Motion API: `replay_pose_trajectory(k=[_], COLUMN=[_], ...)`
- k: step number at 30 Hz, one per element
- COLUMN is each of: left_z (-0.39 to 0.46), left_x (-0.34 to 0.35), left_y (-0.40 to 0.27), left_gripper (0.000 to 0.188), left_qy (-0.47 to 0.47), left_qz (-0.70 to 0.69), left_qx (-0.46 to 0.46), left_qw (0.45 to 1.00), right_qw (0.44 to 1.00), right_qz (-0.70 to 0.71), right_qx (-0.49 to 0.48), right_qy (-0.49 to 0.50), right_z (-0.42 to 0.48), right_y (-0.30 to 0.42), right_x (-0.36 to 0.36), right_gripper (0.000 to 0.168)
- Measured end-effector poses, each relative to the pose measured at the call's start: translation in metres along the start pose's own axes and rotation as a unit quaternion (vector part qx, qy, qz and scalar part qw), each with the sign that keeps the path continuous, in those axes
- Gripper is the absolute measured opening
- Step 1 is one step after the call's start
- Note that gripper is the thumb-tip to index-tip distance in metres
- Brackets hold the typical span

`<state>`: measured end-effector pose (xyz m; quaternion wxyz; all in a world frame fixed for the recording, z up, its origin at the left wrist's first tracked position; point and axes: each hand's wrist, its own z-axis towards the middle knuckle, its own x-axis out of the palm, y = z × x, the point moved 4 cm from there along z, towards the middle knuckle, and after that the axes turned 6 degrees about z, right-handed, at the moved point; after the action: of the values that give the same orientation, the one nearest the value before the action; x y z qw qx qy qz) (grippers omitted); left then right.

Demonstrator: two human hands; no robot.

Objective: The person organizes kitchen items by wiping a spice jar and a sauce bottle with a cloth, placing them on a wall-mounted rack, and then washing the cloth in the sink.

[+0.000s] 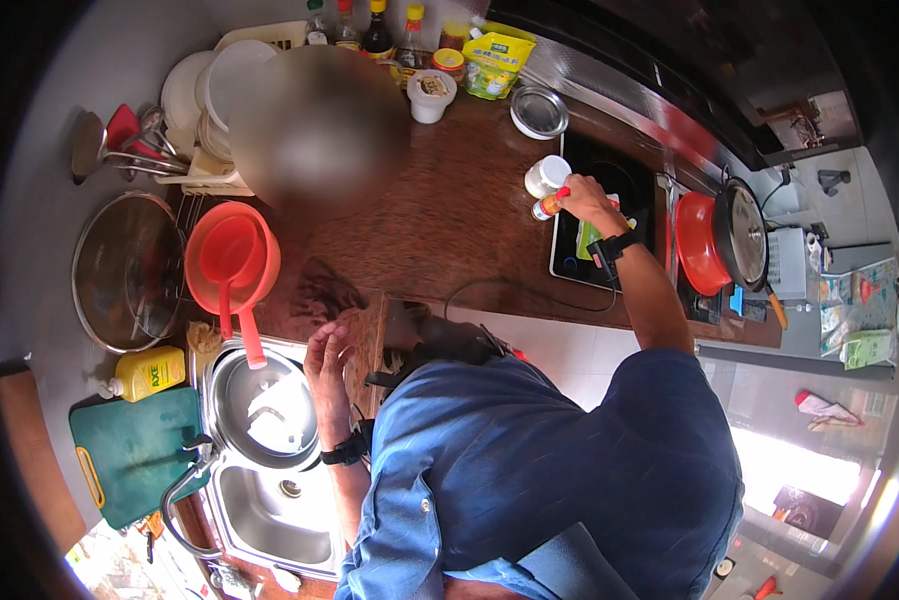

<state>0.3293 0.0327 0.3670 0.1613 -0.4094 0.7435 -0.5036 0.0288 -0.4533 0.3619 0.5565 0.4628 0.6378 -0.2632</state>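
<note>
My right hand (593, 201) grips the red cap of a small seasoning bottle (545, 207), which is tilted at the edge of a black induction cooktop (569, 262). Beside it stands a white-lidded jar (547, 177) with pale contents. A green packet (589, 238) lies on the cooktop, partly covered by my hand and wrist. Over the counter edge next to the sink, my left hand (329, 356) is raised with loosely bent fingers and nothing visible in it. Close by are a metal basin (224, 405) in the sink and a dark wet patch (326, 289) on the wooden counter (449, 202).
Red plastic ladles (232, 240), a glass lid (123, 274), yellow dish soap (149, 373) and a green cutting board (134, 450) line the left. Sauce bottles (378, 34), a white tub (430, 96) and a metal bowl (539, 112) stand behind. A red pot (697, 244) is at right. Blur hides the back left.
</note>
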Motion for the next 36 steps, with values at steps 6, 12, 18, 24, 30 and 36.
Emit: replay_pose_trajectory(k=[6, 12, 18, 24, 30, 36], left_z=[0.0, 0.003, -0.005, -0.012, -0.026, -0.032], left_x=[-0.008, -0.014, -0.011, -0.016, -0.025, -0.037], left_y=[0.007, 0.016, 0.001, -0.007, -0.006, 0.008], left_gripper=[0.024, 0.027, 0.025, 0.024, 0.025, 0.027], left_qy=[-0.021, -0.036, -0.04, -0.08, -0.139, -0.175], left_qz=[-0.031, -0.033, -0.033, -0.029, -0.032, -0.059], left_qx=[0.013, 0.035, 0.043, 0.061, 0.072, 0.074], left_qw=[0.999, 0.998, 0.998, 0.994, 0.987, 0.98], right_qw=[0.994, 0.98, 0.885, 0.815, 0.86, 0.905], right_qz=[0.081, 0.096, 0.273, 0.19, 0.129, 0.09], right_qx=[-0.056, -0.157, -0.291, -0.369, -0.326, -0.294], right_qy=[0.042, -0.077, -0.239, -0.405, -0.37, -0.294], right_z=[0.004, -0.001, 0.004, 0.073, 0.17, 0.231], right_y=[0.06, 0.152, 0.243, 0.318, 0.38, 0.406], right_x=[-0.034, -0.133, -0.283, -0.376, -0.371, -0.333], right_gripper=[0.033, 0.029, 0.035, 0.038, 0.033, 0.034])
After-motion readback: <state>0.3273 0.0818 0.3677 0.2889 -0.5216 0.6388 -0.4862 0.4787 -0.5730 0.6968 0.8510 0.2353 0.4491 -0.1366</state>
